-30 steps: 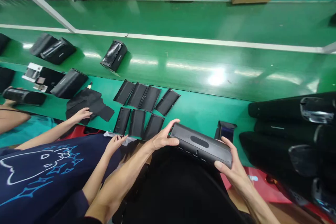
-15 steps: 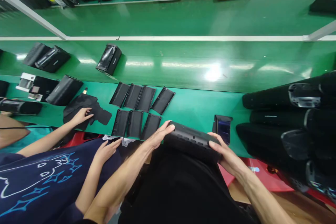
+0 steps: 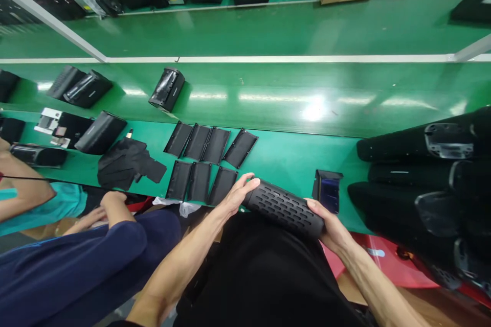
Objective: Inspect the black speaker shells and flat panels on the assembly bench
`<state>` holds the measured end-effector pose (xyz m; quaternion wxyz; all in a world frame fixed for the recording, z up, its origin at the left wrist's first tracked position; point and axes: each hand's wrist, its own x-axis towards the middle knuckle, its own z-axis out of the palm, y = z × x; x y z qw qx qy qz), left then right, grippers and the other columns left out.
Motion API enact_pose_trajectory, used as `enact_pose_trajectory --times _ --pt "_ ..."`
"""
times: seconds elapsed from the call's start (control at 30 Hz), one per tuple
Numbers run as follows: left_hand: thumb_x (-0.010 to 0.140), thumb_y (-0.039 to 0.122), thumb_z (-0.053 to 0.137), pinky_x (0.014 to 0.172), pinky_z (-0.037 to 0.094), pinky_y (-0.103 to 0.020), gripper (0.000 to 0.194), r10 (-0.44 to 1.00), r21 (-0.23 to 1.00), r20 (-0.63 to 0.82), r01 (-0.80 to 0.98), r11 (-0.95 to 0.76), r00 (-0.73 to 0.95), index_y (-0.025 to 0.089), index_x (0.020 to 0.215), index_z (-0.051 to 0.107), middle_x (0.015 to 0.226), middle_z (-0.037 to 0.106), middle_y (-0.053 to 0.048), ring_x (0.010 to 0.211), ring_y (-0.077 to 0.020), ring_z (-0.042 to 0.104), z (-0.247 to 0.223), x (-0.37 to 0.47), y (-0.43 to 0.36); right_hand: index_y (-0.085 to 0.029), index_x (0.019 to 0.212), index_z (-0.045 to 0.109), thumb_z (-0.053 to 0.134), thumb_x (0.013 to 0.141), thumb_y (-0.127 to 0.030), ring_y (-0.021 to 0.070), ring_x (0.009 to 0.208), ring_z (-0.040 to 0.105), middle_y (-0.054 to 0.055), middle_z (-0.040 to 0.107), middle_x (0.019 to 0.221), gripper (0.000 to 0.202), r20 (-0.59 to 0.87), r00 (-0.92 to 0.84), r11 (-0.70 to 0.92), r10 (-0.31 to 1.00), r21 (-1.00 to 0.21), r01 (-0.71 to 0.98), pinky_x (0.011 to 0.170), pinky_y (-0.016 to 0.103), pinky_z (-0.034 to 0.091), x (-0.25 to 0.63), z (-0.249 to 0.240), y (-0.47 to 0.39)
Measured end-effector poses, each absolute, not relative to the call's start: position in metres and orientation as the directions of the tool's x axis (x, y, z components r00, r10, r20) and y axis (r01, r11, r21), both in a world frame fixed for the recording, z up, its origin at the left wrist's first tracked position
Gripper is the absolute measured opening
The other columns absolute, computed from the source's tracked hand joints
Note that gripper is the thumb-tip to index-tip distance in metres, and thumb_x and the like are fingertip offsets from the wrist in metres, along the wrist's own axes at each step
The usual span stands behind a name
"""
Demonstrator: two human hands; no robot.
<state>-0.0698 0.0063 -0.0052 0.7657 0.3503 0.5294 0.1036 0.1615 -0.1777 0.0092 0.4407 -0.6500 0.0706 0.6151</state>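
Note:
A long black housing with a slotted, rounded face [image 3: 286,207] is held near my lap, at the table's front edge. My left hand [image 3: 238,195] grips its left end, thumb on top. Around the right end my right hand [image 3: 328,222] is closed. Several flat black panels [image 3: 198,181] lie in two rows on the green table, just beyond and left of my left hand. Past my right hand sits a small black tray-like part with a dark blue surface [image 3: 328,191].
Large black cases [image 3: 410,143] are stacked at the right. Black sheets [image 3: 126,163] lie at the left, near a co-worker in a dark blue shirt [image 3: 95,265]. Black speakers [image 3: 166,89] stand on the green strip beyond. A red bin [image 3: 399,260] is at lower right.
The housing has been rolled in my hands, so its slotted face now shows upward. The co-worker's hands have moved away from the black sheets and panels, down to the left.

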Motion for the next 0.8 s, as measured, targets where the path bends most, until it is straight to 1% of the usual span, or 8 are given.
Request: enact_pose_trajectory --times 0.2,0.3,0.37,0.43,0.5,0.57,0.67,0.8 --pt "0.054 0.072 0.094 0.107 0.048 -0.046 0.099 0.683 0.72 -0.52 -0.167 0.674 0.512 0.026 0.135 0.061 0.132 0.068 -0.011 0.125 -0.033 0.061 0.001 -0.034 -0.009 -0.022 0.11 0.074 0.063 0.085 -0.075 0.0408 0.109 0.074 0.016 0.081 0.11 0.06 -0.803 0.134 -0.395 0.581 -0.422 -0.816 0.089 0.063 0.057 0.132 0.019 -0.153" --pt "0.058 0.07 0.092 0.115 0.044 -0.049 0.088 0.688 0.797 -0.487 -0.05 0.602 0.538 0.024 0.128 0.066 0.131 0.07 -0.011 0.132 -0.038 0.058 0.017 -0.032 -0.007 -0.023 0.118 0.073 0.053 0.087 -0.085 0.039 0.116 0.071 0.015 0.079 0.12 0.072 -0.666 0.009 -0.399 0.746 -0.457 -0.795 0.096 0.063 0.054 0.111 0.02 -0.144" --pt "0.066 0.071 0.085 0.119 0.042 -0.051 0.084 0.659 0.836 -0.485 0.083 0.543 0.575 0.025 0.134 0.065 0.139 0.068 -0.011 0.139 -0.0417 0.054 0.029 -0.046 0.013 -0.025 0.124 0.072 0.07 0.08 -0.081 0.0387 0.125 0.067 0.014 0.075 0.129 0.071 -0.614 -0.008 -0.459 0.79 -0.582 -0.671 0.103 0.061 0.051 0.115 0.019 -0.136" --pt "0.068 0.072 0.081 0.123 0.038 -0.052 0.089 0.639 0.898 -0.43 0.229 0.377 0.637 0.026 0.142 0.063 0.144 0.066 -0.011 0.145 -0.0438 0.05 0.038 -0.059 0.048 -0.028 0.139 0.065 0.085 0.071 -0.075 0.0382 0.136 0.059 0.015 0.066 0.144 0.085 -0.57 0.132 -0.42 0.811 -0.724 -0.548 0.111 0.058 0.045 0.136 0.023 -0.126" --pt "0.068 0.073 0.081 0.122 0.039 -0.054 0.095 0.513 0.911 -0.404 0.384 0.15 0.757 0.026 0.147 0.06 0.145 0.066 -0.012 0.144 -0.0452 0.049 0.047 -0.061 0.078 -0.031 0.159 0.045 0.085 0.069 -0.077 0.0374 0.149 0.046 0.017 0.047 0.163 0.108 -0.463 0.276 -0.325 0.842 -0.844 -0.427 0.116 0.055 0.04 0.162 0.037 -0.117" --pt "0.063 0.075 0.083 0.114 0.048 -0.054 0.102 0.276 0.888 -0.428 0.457 -0.048 0.861 0.025 0.149 0.059 0.142 0.068 -0.011 0.132 -0.0455 0.059 0.057 -0.057 0.09 -0.033 0.169 0.027 0.084 0.072 -0.076 0.0365 0.155 0.036 0.016 0.03 0.173 0.12 -0.36 0.245 -0.299 0.9 -0.92 -0.252 0.119 0.053 0.036 0.181 0.055 -0.113" --pt "0.064 0.08 0.08 0.102 0.057 -0.05 0.105 0.04 0.837 -0.516 0.514 -0.188 0.856 0.029 0.152 0.054 0.136 0.072 -0.009 0.115 -0.0402 0.069 0.064 -0.05 0.081 -0.034 0.169 0.03 0.09 0.072 -0.063 0.0359 0.153 0.036 0.012 0.032 0.171 0.118 -0.41 0.073 -0.406 0.909 -0.911 -0.072 0.123 0.052 0.029 0.188 0.071 -0.118" --pt "0.067 0.092 0.067 0.113 0.051 -0.053 0.104 0.194 0.8 -0.577 0.597 -0.061 0.793 0.029 0.148 0.055 0.136 0.072 -0.011 0.13 -0.0433 0.064 0.046 -0.072 0.063 -0.036 0.162 0.04 0.089 0.071 -0.061 0.037 0.15 0.038 0.008 0.042 0.162 0.106 -0.534 0.151 -0.496 0.832 -0.837 -0.231 0.121 0.051 0.027 0.172 0.057 -0.156"
